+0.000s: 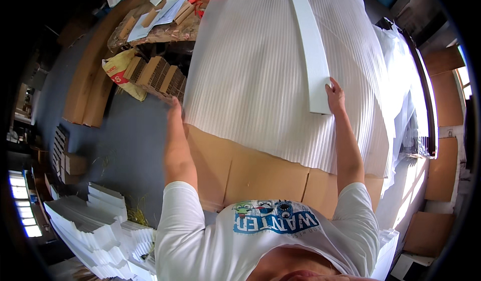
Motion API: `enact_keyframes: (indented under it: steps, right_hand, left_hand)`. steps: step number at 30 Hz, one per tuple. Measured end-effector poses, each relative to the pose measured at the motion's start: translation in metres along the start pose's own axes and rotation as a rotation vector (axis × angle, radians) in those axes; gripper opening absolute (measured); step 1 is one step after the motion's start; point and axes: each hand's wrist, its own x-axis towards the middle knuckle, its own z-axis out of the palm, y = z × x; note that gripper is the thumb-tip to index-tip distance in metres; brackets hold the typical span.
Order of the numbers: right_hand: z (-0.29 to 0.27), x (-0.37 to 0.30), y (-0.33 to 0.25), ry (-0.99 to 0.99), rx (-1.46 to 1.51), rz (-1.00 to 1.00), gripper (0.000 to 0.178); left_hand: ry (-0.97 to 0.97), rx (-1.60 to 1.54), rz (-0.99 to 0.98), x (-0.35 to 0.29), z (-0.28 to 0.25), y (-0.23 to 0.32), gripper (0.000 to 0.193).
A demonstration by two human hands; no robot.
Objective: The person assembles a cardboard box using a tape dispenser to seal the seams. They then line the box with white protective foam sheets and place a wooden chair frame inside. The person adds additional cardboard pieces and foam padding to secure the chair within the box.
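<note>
A long white board (pixel 313 55), narrow and straight-sided, lies on a ribbed white foam sheet (pixel 240 75). My right hand (pixel 336 96) is closed on the board's right edge, close to its near end. Off the left edge of the foam sheet is my left hand (pixel 174 109), its fingers mostly hidden. It is nearest to a stack of cardboard pieces (pixel 155 75); I cannot tell whether it touches them. Under the sheet's near edge, brown cardboard (pixel 265 173) shows in front of my body.
A cluttered bench (pixel 173 33) with paper and red wrapping stands at the far left, a yellow sack (pixel 119 68) below it. Long brown cartons (pixel 92 90) lie farther left. Stacked white pieces (pixel 95 231) fill the near left. Clear plastic film (pixel 403 90) hangs at the right.
</note>
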Motion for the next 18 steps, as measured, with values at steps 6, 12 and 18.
enact_keyframes:
  steps: [6,12,18]
  right_hand:
    - [0.022,0.005,-0.02,-0.071,-0.038,0.059,0.051]
    - [-0.012,0.009,0.019,0.038,0.035,-0.026,0.051]
    - [0.003,-0.009,-0.067,0.003,0.056,0.091,0.059]
  left_hand:
    - [-0.004,-0.226,0.283,0.049,-0.033,-0.079,0.056]
    - [0.338,0.339,1.328,-0.13,0.006,-0.029,0.041]
    - [-0.032,0.235,1.77,-0.193,0.06,-0.066,0.022]
